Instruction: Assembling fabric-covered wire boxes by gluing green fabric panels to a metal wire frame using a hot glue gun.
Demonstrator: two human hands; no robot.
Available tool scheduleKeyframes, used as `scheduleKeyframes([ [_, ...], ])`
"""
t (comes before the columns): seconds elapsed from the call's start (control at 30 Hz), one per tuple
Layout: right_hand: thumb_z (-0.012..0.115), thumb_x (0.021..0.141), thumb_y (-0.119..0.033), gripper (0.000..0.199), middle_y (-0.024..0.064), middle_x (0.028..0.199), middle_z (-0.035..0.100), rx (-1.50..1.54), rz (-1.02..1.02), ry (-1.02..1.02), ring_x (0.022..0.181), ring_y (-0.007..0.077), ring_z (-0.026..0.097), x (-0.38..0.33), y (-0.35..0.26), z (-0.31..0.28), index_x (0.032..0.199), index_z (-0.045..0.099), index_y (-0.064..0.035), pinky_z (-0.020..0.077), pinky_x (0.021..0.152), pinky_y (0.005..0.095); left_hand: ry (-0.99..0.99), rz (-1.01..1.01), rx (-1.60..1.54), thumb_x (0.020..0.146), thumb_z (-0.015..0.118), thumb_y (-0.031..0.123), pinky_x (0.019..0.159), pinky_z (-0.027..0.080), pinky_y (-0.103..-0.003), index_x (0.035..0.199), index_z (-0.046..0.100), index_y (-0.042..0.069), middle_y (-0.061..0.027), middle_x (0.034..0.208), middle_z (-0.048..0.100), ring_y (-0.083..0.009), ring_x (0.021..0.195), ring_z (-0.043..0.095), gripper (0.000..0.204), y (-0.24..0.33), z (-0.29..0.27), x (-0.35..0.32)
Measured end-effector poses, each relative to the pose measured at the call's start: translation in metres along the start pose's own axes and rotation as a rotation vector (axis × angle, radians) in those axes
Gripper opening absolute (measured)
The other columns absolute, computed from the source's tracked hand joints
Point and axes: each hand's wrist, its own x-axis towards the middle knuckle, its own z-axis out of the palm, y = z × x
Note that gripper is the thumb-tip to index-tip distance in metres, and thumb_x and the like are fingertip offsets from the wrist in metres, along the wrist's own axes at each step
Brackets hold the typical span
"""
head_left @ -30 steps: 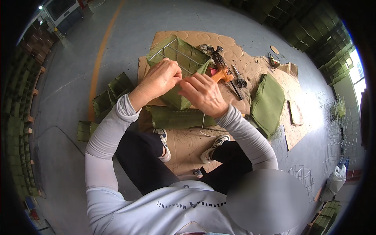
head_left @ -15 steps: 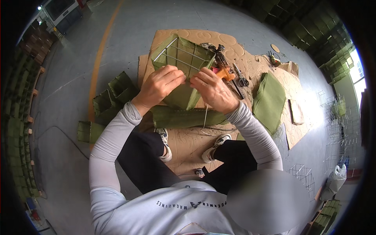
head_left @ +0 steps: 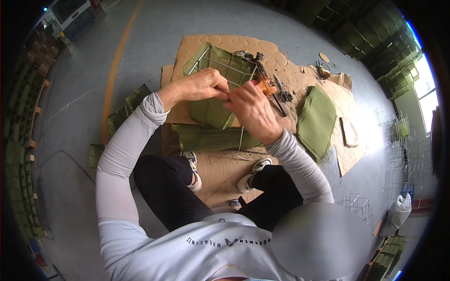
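The left hand (head_left: pixel 199 89) and the right hand (head_left: pixel 253 110) meet over the wire basket (head_left: pixel 220 77), lined with green felt, on the cardboard (head_left: pixel 225 168) on the floor. The fingers of both pinch its near edge, probably to fasten the lining. Scissors (head_left: pixel 283 93) lie at right.

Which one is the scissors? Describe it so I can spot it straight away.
Start at the cardboard sheet on the grey floor, then go just right of the wire basket. The scissors lie beyond the right hand, dark and slim with looped handles, unlike the orange tool beside them.
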Motion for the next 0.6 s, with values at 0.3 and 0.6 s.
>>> scheduleKeyframes([
  [0.3, 0.072, 0.080, -0.009, 0.023, 0.0080, 0.067, 0.056, 0.170, 0.055, 0.063, 0.073, 0.0262, 0.050, -0.005, 0.012, 0.002, 0.070, 0.051, -0.0049, 0.0421, 0.075, 0.0366, 0.850, 0.399, 0.694, 0.077, 0.077, 0.007, 0.077, 0.056, -0.033, 0.101, 0.072, 0.003, -0.0058, 0.093, 0.065, -0.0212, 0.090, 0.063, 0.025, 0.013, 0.046, -0.047],
  [0.6, 0.071, 0.084, -0.013, 0.018, 0.0082, 0.070, 0.056, 0.199, 0.093, 0.029, 0.075, 0.0262, 0.051, -0.003, 0.008, 0.002, 0.076, 0.057, -0.0041, 0.0429, 0.075, 0.0355, 0.592, 0.337, 0.387, 0.077, 0.072, 0.003, 0.074, 0.053, -0.035, 0.088, 0.072, 0.002, -0.0065, 0.083, 0.062, -0.0228, 0.085, 0.061, 0.011, -0.004, 0.034, -0.024],
])
